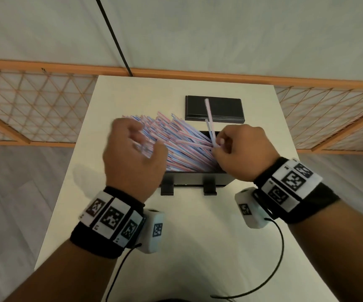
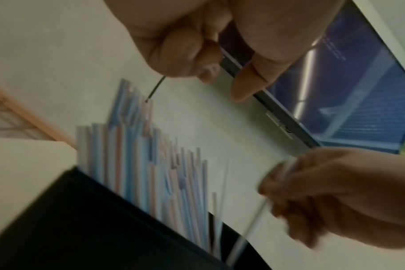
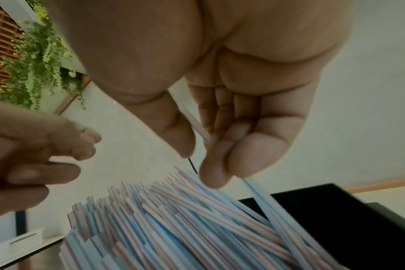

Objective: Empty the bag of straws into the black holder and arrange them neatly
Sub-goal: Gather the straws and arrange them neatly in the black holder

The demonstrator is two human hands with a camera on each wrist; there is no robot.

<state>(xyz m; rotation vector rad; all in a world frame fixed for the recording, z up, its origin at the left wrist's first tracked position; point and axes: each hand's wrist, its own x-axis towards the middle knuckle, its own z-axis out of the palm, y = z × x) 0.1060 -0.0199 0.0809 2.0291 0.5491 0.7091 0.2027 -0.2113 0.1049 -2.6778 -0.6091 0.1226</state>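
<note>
The black holder stands on the white worktop, and a dense mass of pink-and-blue striped straws fans out of it, leaning away from the right hand toward the left hand. The right hand's grip is pinched between thumb and fingers on a couple of straws just above the holder's right end; they stick up past the black lid, which lies flat beyond the holder. The left hand hovers over the leaning straws at the holder's left end, blurred, fingers loosely curled with nothing clearly held.
</note>
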